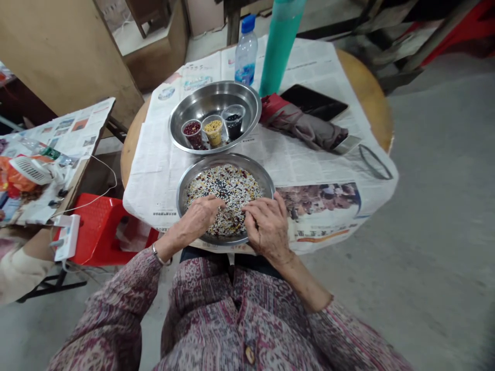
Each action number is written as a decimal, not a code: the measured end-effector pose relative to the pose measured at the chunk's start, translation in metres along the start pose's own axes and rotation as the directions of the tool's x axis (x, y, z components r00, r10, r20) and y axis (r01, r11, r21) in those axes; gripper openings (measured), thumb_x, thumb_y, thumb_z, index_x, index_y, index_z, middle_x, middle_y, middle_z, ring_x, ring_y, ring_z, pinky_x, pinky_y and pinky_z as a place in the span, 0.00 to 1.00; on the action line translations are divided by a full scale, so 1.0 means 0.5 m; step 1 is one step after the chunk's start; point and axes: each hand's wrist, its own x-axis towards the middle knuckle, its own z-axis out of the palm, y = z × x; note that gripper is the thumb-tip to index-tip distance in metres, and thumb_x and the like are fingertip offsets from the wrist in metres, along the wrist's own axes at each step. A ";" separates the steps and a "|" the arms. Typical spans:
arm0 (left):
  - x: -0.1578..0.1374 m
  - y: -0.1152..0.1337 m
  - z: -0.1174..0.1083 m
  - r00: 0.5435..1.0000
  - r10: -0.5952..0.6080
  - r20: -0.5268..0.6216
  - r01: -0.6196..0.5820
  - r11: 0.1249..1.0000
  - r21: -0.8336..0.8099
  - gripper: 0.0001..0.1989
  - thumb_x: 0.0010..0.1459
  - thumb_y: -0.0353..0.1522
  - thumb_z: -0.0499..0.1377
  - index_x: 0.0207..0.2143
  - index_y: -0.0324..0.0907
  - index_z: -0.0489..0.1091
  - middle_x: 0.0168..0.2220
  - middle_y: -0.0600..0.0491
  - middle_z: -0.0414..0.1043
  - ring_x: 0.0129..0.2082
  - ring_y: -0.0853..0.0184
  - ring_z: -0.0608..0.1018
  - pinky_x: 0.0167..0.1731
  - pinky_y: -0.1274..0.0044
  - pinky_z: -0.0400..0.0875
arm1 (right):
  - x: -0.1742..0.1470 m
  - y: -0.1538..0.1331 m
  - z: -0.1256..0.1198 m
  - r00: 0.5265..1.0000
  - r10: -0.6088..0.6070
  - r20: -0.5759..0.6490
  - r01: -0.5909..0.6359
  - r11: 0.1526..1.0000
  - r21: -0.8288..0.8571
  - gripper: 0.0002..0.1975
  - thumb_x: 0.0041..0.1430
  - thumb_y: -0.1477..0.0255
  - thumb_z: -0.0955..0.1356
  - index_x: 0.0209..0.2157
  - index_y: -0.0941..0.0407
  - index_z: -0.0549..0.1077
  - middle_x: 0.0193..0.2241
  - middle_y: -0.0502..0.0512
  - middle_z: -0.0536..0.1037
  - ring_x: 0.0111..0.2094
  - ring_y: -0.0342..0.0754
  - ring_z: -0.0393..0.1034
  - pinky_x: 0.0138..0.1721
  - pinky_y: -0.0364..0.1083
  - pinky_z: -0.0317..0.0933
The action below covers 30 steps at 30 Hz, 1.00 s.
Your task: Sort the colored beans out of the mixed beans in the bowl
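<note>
A round metal pan [181, 196] in front of me holds mixed grains [224, 185], mostly white with yellow, dark red and black ones. Over its near left part is my left hand [203, 214], fingers pinched together low over the grains. My right hand [267, 224] is at the right rim, its fingers curled and thumb against them. Whatever either hand pinches is too small or hidden. Behind stands a larger metal basin [216, 93] with three clear cups: one of dark red beans [192, 134], one of yellow grains [213, 130], one of black beans [234, 124].
Newspaper [154, 170] covers the round table. At the back stand a blue-capped bottle [246, 51] and a green bottle [280, 46]. A folded umbrella [301, 121] and a black tablet-like object [315, 100] lie right. A red stool [96, 232] and power strip [67, 237] are left.
</note>
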 end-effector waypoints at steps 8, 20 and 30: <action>-0.029 0.040 -0.005 0.957 0.262 0.121 -0.248 0.961 -0.118 0.13 0.65 0.24 0.53 0.49 0.43 0.70 0.50 0.50 0.70 0.50 0.67 0.73 0.55 0.72 0.70 | -0.013 0.001 0.006 0.999 0.040 -0.021 -0.039 0.998 0.041 0.07 0.63 0.75 0.64 0.37 0.54 0.74 0.38 0.56 0.78 0.48 0.54 0.68 0.62 0.63 0.54; 0.096 -0.028 -0.020 0.993 0.118 -0.019 -0.108 0.953 0.283 0.17 0.67 0.22 0.48 0.50 0.42 0.71 0.49 0.47 0.69 0.50 0.61 0.70 0.52 0.67 0.71 | -0.016 0.008 0.009 0.996 0.094 -0.010 -0.091 0.984 0.151 0.21 0.64 0.76 0.61 0.58 0.53 0.68 0.49 0.63 0.74 0.53 0.57 0.67 0.56 0.61 0.62; -0.004 0.000 -0.023 0.999 -0.034 0.002 0.033 0.987 0.155 0.22 0.62 0.39 0.63 0.56 0.45 0.65 0.53 0.46 0.62 0.51 0.57 0.69 0.51 0.64 0.73 | -0.020 0.013 0.011 0.997 0.080 -0.009 -0.078 0.985 0.151 0.20 0.63 0.76 0.62 0.56 0.53 0.69 0.48 0.62 0.75 0.52 0.58 0.67 0.55 0.61 0.63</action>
